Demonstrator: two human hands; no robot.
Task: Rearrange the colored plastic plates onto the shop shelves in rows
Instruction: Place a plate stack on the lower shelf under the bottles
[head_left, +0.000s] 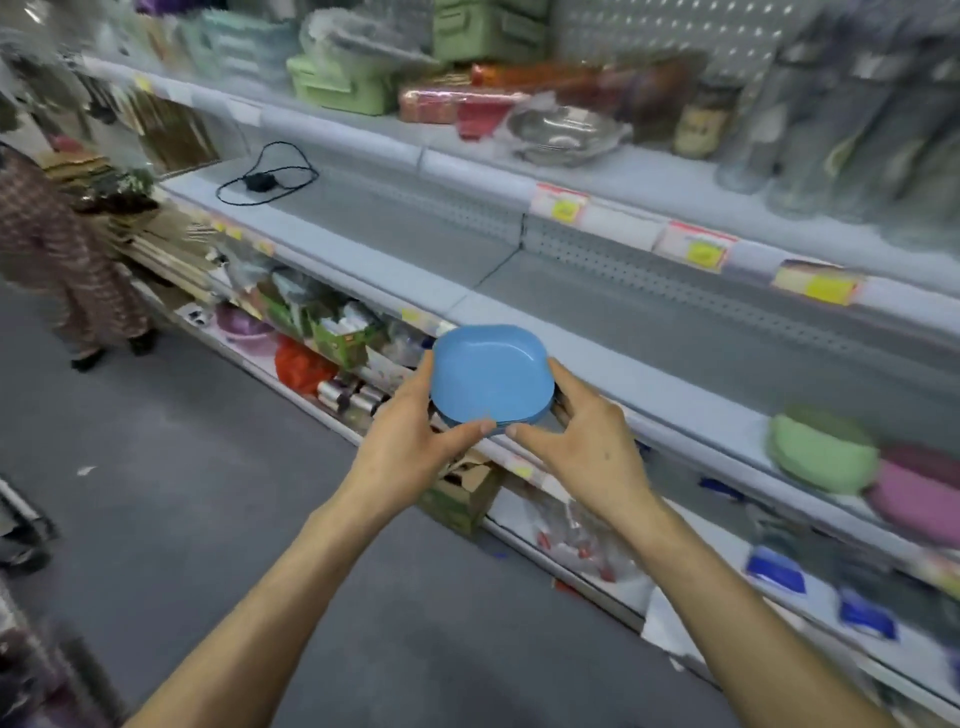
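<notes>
L hand (410, 431) & R hand (576, 452) both grip blue plates (491, 371) (small stack), face-up, tilted toward shelf (597, 358); no clear long axis.

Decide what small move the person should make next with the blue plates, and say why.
Probably ease the blue plates forward and set them down on the grey shelf. The left hand and right hand grip the stack at that shelf's front edge, and green plates already sit on it further right.
</notes>
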